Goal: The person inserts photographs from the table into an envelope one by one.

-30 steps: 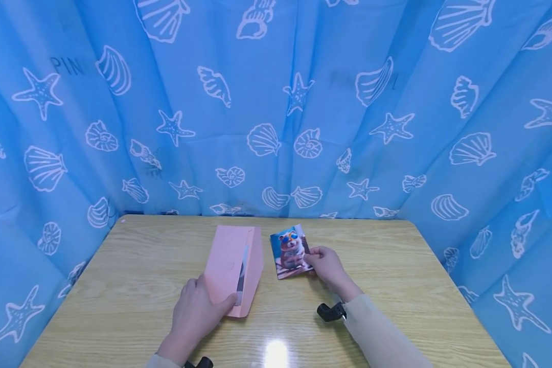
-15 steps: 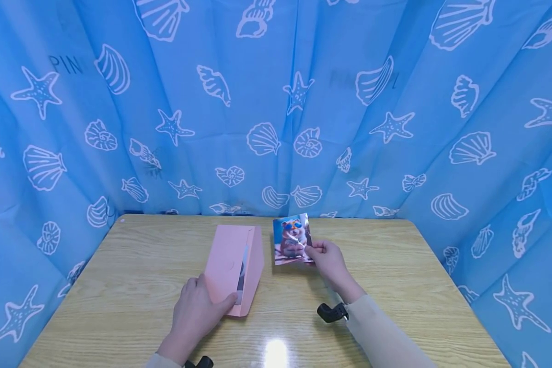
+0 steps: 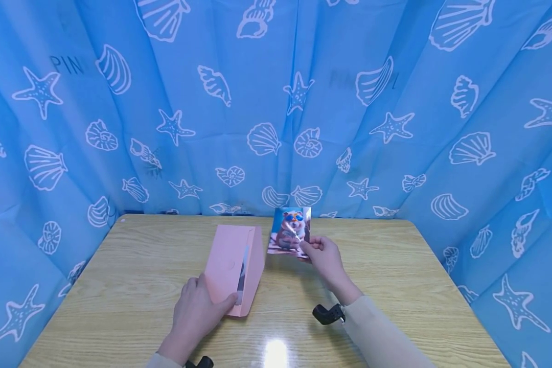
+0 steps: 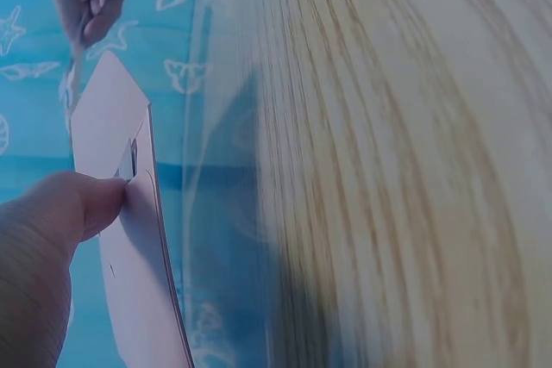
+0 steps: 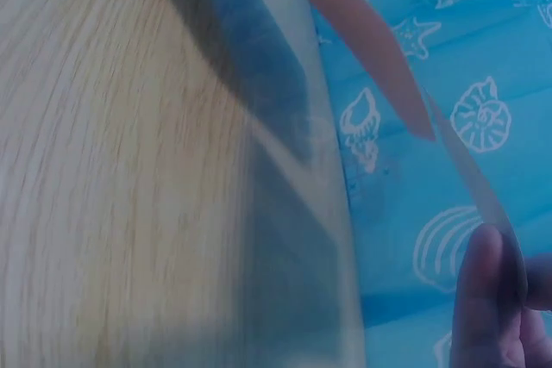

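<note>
In the head view my left hand (image 3: 197, 306) grips the near end of a pink envelope (image 3: 223, 260), its thumb over the slot along the right side. Inside that slot part of a dark and grey picture (image 3: 242, 276) shows; most of it is hidden. My right hand (image 3: 326, 263) pinches the right edge of a photo card (image 3: 286, 232), on which a furry animal wears blue sunglasses. The card stands tilted up, right of the envelope's far end. In the right wrist view the card (image 5: 473, 174) is seen nearly edge-on, close to the envelope (image 5: 366, 40).
Both hands work over a light wood-grain table (image 3: 133, 276) with a bright reflection near its front. A blue curtain (image 3: 276, 102) printed with white shells and starfish hangs behind and at both sides. Black wrist cameras (image 3: 328, 314) sit at the cuffs.
My right hand has lifted the photo card and turned it more upright, then moved it slightly left toward the envelope. The left hand and envelope stay in place.
</note>
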The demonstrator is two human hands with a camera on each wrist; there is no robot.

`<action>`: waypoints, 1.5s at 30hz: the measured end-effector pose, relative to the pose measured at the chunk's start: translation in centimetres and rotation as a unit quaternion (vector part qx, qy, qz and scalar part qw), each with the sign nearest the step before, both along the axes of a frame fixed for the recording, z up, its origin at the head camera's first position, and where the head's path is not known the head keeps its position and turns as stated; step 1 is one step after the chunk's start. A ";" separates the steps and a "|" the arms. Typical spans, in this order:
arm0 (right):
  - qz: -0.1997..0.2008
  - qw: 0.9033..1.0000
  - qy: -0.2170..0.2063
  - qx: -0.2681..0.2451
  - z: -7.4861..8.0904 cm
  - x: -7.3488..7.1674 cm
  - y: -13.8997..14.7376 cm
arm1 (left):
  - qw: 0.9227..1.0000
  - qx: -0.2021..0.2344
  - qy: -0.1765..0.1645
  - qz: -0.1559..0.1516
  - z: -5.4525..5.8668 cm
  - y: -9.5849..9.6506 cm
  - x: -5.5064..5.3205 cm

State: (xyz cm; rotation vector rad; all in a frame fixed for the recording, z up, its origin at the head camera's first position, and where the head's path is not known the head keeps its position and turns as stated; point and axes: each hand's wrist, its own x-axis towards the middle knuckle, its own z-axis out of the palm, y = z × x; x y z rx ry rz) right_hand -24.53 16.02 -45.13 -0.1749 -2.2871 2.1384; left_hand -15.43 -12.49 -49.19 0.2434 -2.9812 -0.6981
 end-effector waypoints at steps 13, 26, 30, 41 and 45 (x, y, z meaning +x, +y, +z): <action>0.034 0.999 0.017 -0.007 1.3 1.1 -1.4 | 1.000 0.001 0.004 -0.006 0.1 0.1 0.1; 0.025 0.998 0.022 0.050 0.0 1.3 -2.0 | 1.000 0.001 -0.006 -0.001 0.0 0.2 0.0; 0.025 0.996 0.036 0.072 -0.2 1.5 -2.3 | 1.000 -0.001 -0.006 -0.001 0.0 0.3 -0.1; 0.032 0.990 0.058 0.125 -1.0 2.0 -3.5 | 1.000 0.000 0.014 -0.010 -0.1 0.4 0.0; 0.039 0.989 0.067 0.126 -1.3 2.2 -3.8 | 1.000 -0.001 0.014 -0.009 -0.1 0.4 0.0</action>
